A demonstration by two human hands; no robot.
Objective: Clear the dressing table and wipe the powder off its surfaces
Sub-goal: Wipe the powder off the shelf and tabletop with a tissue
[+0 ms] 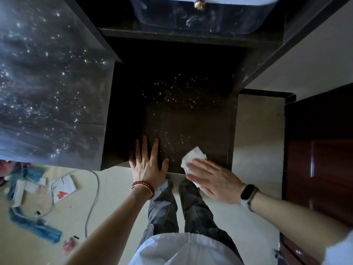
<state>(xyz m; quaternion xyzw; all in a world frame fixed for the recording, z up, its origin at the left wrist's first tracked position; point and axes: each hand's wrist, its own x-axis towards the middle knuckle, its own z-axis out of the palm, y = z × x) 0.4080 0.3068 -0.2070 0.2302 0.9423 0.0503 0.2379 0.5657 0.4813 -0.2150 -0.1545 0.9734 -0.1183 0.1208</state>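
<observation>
White tissue [193, 158] is sitting crumpled at the front edge of the dark lower shelf [191, 115] of the dressing table, and the right hand [214, 181] is pressing it down with flat, straight fingers, not really gripping it. The left hand [147, 162] is resting spread open on the same shelf, just left of the tissue, holding nothing and bracing.

Powder specks [177, 92] are lying behind the tissue, toward the back of the shelf. So I'd say she's better off reaching to the back and dragging toward the front edge in overlapping passes, keeping the palm flat and refolding once the tissue is loading up.

The tissue's long axis is running diagonally, from the front edge up toward the back right, with its free corner pointing that way.

The raised top [47, 83] to the left of the shelf is looking streaky and speckled too, so that probably needs a pass as well.
</observation>
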